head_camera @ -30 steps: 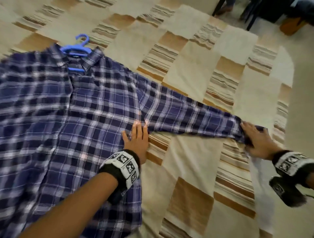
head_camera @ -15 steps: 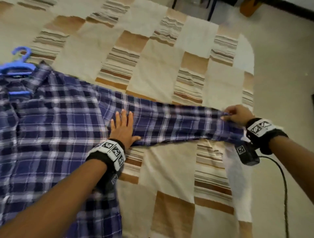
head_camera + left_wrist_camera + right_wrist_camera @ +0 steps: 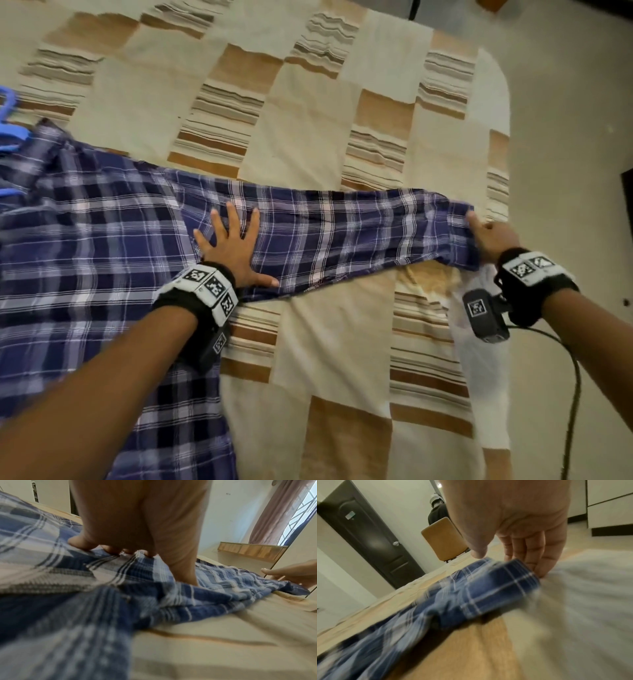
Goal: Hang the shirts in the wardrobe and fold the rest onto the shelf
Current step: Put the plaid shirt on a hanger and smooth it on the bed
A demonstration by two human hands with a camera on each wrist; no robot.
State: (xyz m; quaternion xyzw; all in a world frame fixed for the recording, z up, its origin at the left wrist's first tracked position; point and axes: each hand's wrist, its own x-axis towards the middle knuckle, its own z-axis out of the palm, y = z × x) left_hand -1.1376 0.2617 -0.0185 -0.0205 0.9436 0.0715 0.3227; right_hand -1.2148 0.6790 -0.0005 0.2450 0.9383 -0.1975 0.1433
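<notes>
The plaid shirt [image 3: 102, 246] lies flat on the bed [image 3: 308, 102], its hanger [image 3: 10, 126] at the collar. My left hand [image 3: 233, 253] presses flat beside the armpit, anchoring; my right hand [image 3: 493, 236] pinches the cuff, stretching the sleeve straight.

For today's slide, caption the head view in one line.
Left hand flattens a blue plaid shirt on the patchwork bedspread while right hand holds its cuff.

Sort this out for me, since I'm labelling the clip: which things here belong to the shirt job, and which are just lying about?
Job in hand:
- plaid shirt, its sleeve stretched out
- blue hanger in its collar
- left hand flat on the sleeve
- right hand at the cuff

Lying about:
- patchwork bedspread
- tan chair
- dark door
</notes>
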